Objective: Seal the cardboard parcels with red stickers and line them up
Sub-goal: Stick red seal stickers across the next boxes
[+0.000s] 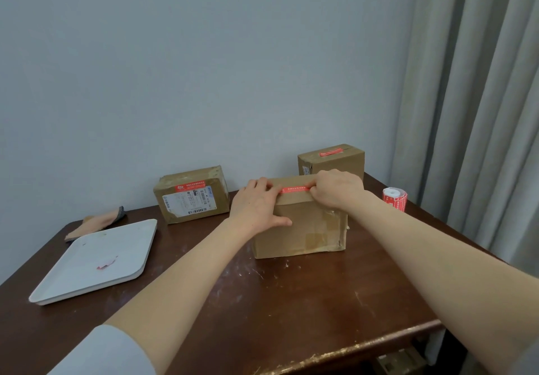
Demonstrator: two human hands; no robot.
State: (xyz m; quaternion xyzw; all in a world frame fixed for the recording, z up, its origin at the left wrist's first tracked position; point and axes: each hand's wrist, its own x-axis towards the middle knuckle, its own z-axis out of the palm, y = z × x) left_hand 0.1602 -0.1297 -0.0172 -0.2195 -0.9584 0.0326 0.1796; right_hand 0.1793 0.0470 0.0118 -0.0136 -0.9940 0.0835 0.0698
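Dark wooden table (291, 301) bore the parcel (303, 228); its top was mostly hidden. Left hand (256, 208) lay flat and spread on its near left edge, gripping nothing. Right hand (338, 188), fingers curled down, pressed the red sticker (294, 189) between both hands; its fingertips were hidden.
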